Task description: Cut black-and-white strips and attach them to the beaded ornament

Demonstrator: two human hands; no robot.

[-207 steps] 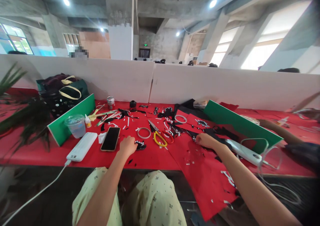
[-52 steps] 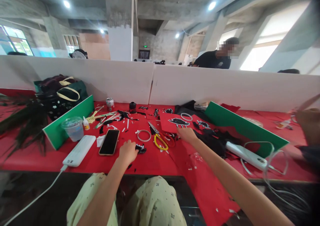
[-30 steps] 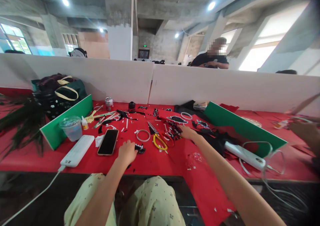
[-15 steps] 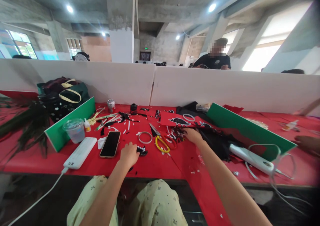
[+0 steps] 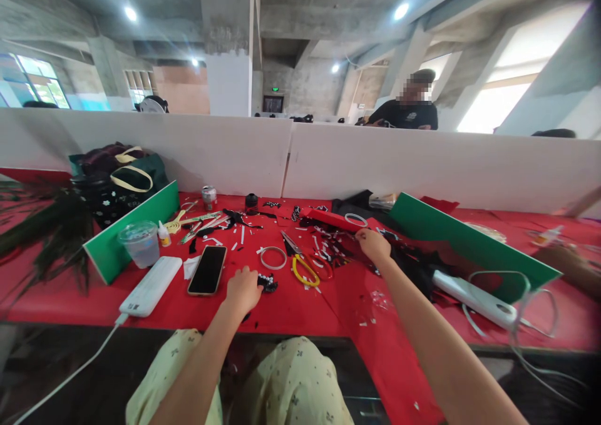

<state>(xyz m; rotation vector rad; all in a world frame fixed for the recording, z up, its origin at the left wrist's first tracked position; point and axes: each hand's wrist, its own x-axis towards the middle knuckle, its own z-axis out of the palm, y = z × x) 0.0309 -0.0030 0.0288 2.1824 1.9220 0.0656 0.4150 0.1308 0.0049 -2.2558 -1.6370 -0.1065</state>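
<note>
My left hand [image 5: 242,291] rests near the table's front edge, fingers closed on a black piece with white beads [image 5: 267,282]. Farther right, my right hand [image 5: 374,245] pinches the near edge of a red sheet [image 5: 331,218], which is tilted up from the table. A pale ring [image 5: 355,219] shows at the sheet's right end. Black scraps [image 5: 335,243] lie in front of the sheet. Between my hands are yellow-handled scissors [image 5: 306,271] and another pale ring [image 5: 273,258], both untouched.
Left of my left hand lie a phone [image 5: 207,271], a white power bank [image 5: 151,286] and a plastic cup [image 5: 139,243]. Green dividers [image 5: 136,225] flank the red table. A second power bank [image 5: 474,298] with cables lies right. A person [image 5: 406,109] is beyond the white partition [image 5: 225,156].
My right hand has moved slightly right and taken hold of the red sheet, which has gone from lying flat to tilted. My left hand has stayed in place.
</note>
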